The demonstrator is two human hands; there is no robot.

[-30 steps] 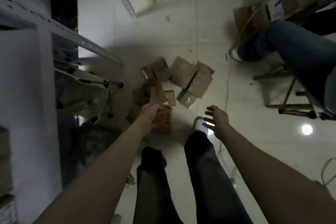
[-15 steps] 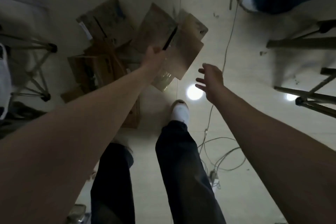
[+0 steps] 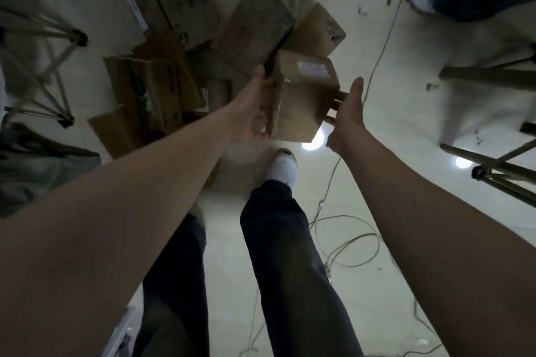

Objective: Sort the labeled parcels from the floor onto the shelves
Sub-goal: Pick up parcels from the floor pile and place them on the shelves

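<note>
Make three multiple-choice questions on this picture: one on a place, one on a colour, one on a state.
1. Where is the white label?
A. on top of the held parcel
B. on the floor
C. on a shelf
2. What colour is the shoe?
A. red
B. white
C. green
3. What does the left hand do?
A. hangs empty
B. points
C. grips the held parcel

A: it sits on the upper face.
B: the toe is plainly white.
C: it clasps the box's left side.

Held parcel [image 3: 301, 101]: one
Floor parcels [image 3: 255, 23]: roughly seven, blurred
Grips: two, left grip [image 3: 252, 110], right grip [image 3: 348, 116]
White shoes [image 3: 282, 168]: two in view
Floor light glares [image 3: 462, 162]: two
</note>
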